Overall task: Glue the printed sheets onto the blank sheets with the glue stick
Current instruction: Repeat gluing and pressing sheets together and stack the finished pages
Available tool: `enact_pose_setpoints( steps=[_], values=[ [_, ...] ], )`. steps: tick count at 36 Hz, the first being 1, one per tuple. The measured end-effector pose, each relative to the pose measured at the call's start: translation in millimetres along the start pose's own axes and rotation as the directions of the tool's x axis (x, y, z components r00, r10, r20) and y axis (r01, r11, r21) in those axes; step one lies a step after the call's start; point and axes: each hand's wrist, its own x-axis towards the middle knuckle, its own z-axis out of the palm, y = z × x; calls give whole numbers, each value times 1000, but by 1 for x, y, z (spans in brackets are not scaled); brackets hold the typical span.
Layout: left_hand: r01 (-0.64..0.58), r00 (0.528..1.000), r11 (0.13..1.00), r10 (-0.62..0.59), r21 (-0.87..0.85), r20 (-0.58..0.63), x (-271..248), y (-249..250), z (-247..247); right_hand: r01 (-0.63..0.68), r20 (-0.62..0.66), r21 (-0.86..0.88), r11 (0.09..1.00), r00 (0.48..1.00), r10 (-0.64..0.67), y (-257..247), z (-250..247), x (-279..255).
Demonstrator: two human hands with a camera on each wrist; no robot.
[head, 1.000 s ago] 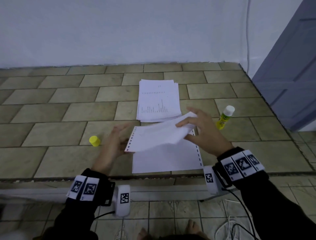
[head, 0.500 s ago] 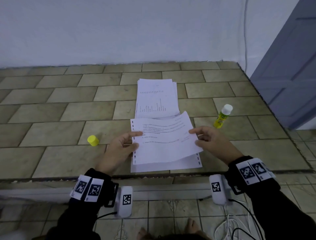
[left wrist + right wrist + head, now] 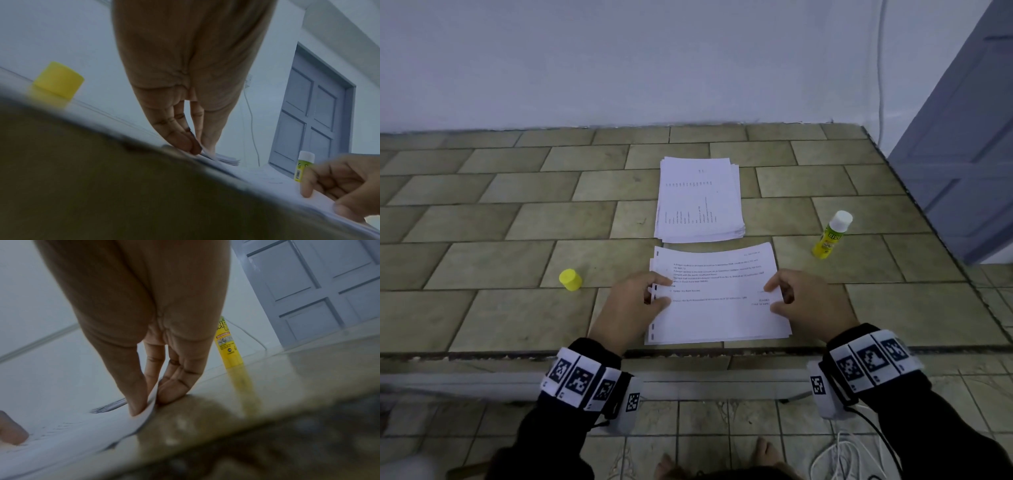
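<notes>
A printed sheet (image 3: 717, 298) lies on the blank sheet (image 3: 652, 266), whose edge peeks out at the left. My left hand (image 3: 659, 292) pinches the printed sheet's left edge, its fingertips (image 3: 190, 147) down at the paper. On the other side my right hand (image 3: 774, 296) pinches the right edge between thumb and fingers (image 3: 176, 389), and that edge curls up slightly. The glue stick (image 3: 830, 235) stands upright to the right, also visible in the wrist views (image 3: 304, 167) (image 3: 228, 347). Its yellow cap (image 3: 570, 279) (image 3: 58, 79) sits to the left.
A stack of printed sheets (image 3: 700, 202) lies just behind the sheet I hold. The tiled counter (image 3: 482, 308) ends at a front edge close to my wrists and at a right edge beside a grey door (image 3: 969, 154). White cables (image 3: 839, 455) lie on the floor.
The printed sheet, held up and tilted a second ago, has come down flat onto the blank sheet. Both hands lowered with it and now grip its side edges.
</notes>
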Motion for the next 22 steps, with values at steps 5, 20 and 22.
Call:
enact_pose_setpoints(
  steps=[5,20,22],
  values=[
    [1,1000,1000,-1,5,-9,0,-2,1,2,-11,2,1000,1000,-2,0,0,0],
    [37,999,996,-36,-79,16,1,-10,0,6,18,48,999,1000,-7,2,0,-1],
    [40,999,996,-39,-86,10,1,-10,0,4,20,56,998,1000,-5,2,0,0]
  ],
)
